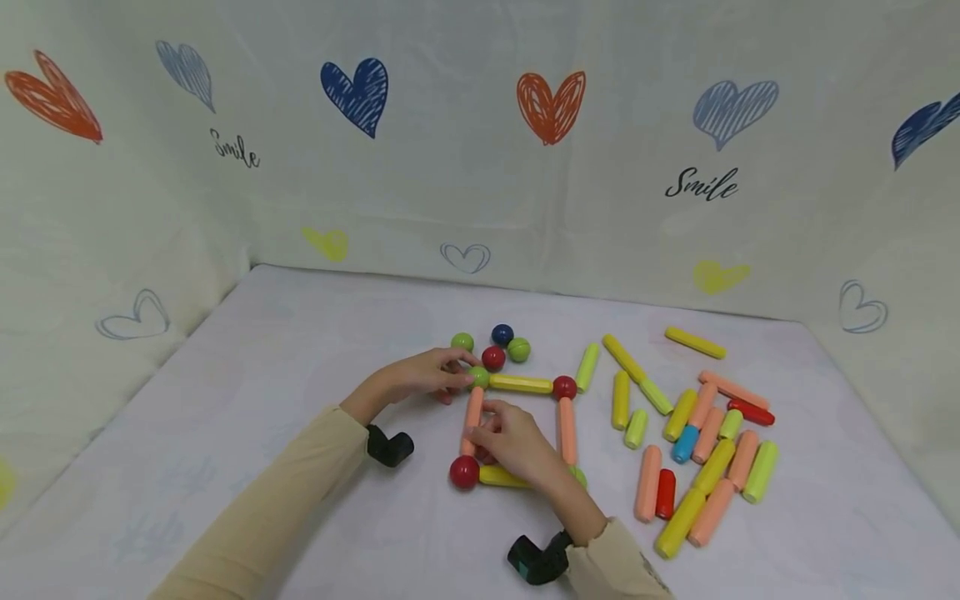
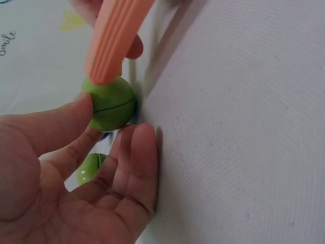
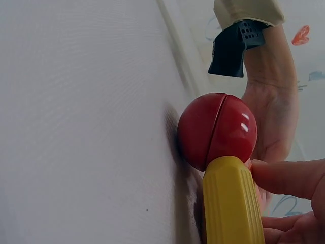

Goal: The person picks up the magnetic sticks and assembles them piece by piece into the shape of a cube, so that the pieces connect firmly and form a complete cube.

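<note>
Several sticks and balls form a four-sided frame on the table. At its far left corner my left hand (image 1: 423, 375) pinches a green ball (image 2: 112, 107), thumb on its near side. My right hand (image 1: 517, 442) holds the salmon stick (image 1: 473, 417) that makes the left side; this stick meets the green ball at its far end. A red ball (image 3: 217, 131) forms the near left corner, joined to a yellow stick (image 3: 231, 203) partly hidden under my right hand. Another yellow stick (image 1: 520, 383), a red ball (image 1: 565, 387) and a salmon stick (image 1: 567, 429) complete the outline.
Behind the frame lie loose balls: a green one (image 1: 462, 342), a dark blue one (image 1: 502, 335) and a red one (image 1: 493, 358) among them. Several loose sticks, including a blue one (image 1: 686, 444), spread over the table's right side. A printed cloth (image 1: 465, 183) hangs behind.
</note>
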Demonstrator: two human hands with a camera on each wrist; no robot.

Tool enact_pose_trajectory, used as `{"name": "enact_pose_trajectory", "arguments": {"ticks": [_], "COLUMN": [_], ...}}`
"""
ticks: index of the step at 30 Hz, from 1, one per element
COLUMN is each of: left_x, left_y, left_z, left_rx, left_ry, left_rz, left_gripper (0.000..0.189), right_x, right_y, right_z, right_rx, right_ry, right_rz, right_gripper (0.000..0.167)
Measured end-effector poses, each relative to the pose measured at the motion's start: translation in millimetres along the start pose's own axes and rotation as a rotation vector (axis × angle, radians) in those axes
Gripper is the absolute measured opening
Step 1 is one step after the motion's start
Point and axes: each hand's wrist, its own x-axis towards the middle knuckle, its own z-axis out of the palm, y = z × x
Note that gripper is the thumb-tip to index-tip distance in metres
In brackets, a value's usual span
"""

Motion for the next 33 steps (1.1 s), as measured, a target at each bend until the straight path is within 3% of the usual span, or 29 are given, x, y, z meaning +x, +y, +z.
{"name": "enact_pose_trajectory", "arguments": {"ticks": [20, 33], "left_x": [2.0, 3.3], "left_y": [-2.5, -2.4], "left_z": [0.3, 1.3], "left_rx": [0.006, 0.004], "left_ry": [-0.015, 0.008], "left_rz": [0.001, -0.023], "left_gripper": [0.033, 0.032], "right_x": [2.5, -40.2], "right_y": [-1, -22], "right_z": [-6, -54], "right_rx": [-0.035, -0.115], "right_ry": [-0.014, 0.144], "right_rz": [0.018, -0.097], "right_gripper": [0.051, 0.036]}}
